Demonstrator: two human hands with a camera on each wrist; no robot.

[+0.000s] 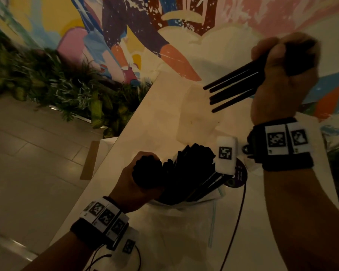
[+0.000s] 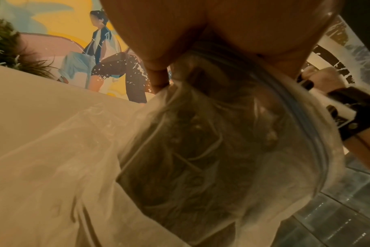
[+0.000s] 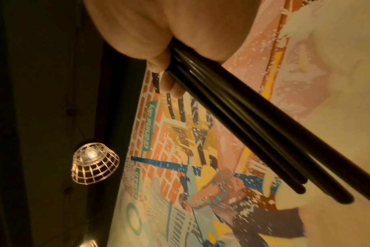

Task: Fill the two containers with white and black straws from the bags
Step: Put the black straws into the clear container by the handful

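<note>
My right hand (image 1: 282,79) is raised over the white table (image 1: 151,118) and grips several black straws (image 1: 233,89) that fan out to the left. In the right wrist view the fingers (image 3: 158,55) curl round these same straws (image 3: 243,125). Lower down, my left hand (image 1: 141,188) grips a thick bundle of black straws (image 1: 148,170) at the mouth of a clear zip bag (image 1: 184,222). More black straws (image 1: 194,173) stick out of that bag. The bag (image 2: 201,150) with its blue zip fills the left wrist view. A translucent container (image 1: 198,118) stands beyond the bag.
The table's left edge drops to a tiled floor (image 1: 27,153) lined with green plants (image 1: 47,79). A painted mural wall (image 1: 145,26) is behind. A dark round disc (image 1: 241,175) and a cable (image 1: 237,222) lie on the table to the right of the bag. A wire lamp (image 3: 94,163) hangs overhead.
</note>
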